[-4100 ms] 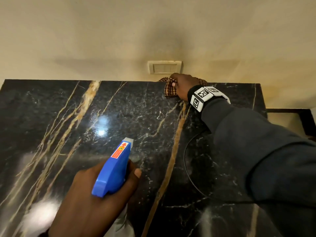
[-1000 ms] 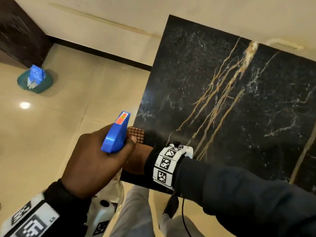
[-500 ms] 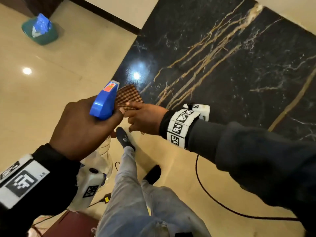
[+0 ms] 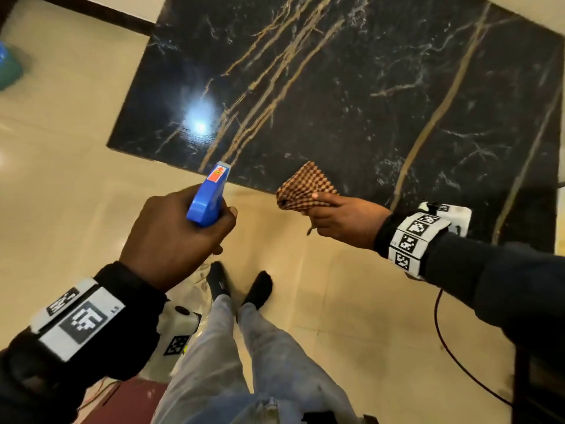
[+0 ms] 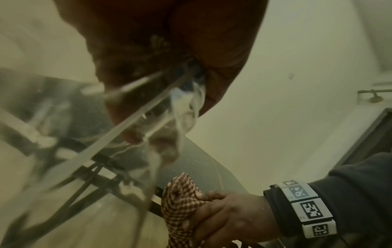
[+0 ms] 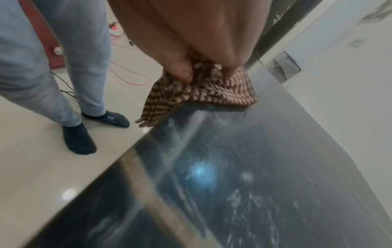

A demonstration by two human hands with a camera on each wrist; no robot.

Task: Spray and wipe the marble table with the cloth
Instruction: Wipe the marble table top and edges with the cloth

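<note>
The black marble table with gold veins fills the upper head view. My left hand grips a spray bottle with a blue trigger head, held over the floor just off the table's near edge. Its clear body shows blurred in the left wrist view. My right hand holds a bunched brown checked cloth at the near edge of the table. In the right wrist view the cloth rests on the edge of the marble, with part hanging over the side.
Beige floor tiles lie left of and below the table. My legs and dark socks stand close to the near edge. Cables trail on the floor. A green and blue object sits far left. Wall behind the table.
My right hand has carried the cloth rightward along the near edge, away from the spray bottle. The view has shifted so more of the table and my feet show.
</note>
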